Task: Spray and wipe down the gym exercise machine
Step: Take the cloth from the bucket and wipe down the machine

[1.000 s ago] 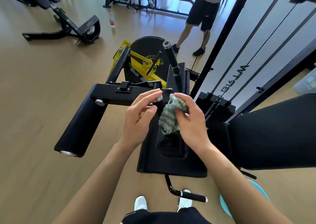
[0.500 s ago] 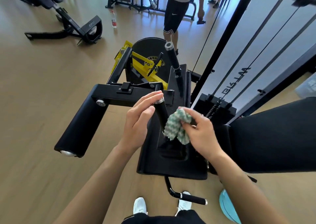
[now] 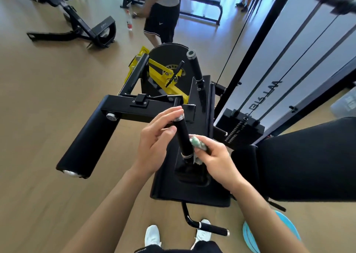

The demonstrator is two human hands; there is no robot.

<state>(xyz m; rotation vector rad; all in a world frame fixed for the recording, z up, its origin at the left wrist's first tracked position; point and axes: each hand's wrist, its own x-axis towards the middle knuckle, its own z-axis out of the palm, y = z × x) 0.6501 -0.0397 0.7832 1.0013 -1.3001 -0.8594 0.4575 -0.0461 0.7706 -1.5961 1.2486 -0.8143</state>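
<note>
A pale wooden floor [image 3: 48,98] runs under everything. At the upper left stands a black padded bench [image 3: 77,19] on an angled frame, and just right of it a small bottle [image 3: 129,22] stands upright on the boards. A person in black shorts [image 3: 160,17] is beside the bottle, with a flat bench [image 3: 200,1] behind. A blue disc [image 3: 249,237] lies at the lower right, near two white shoes [image 3: 153,234]. A translucent container [image 3: 344,104] sits at the right edge
</note>
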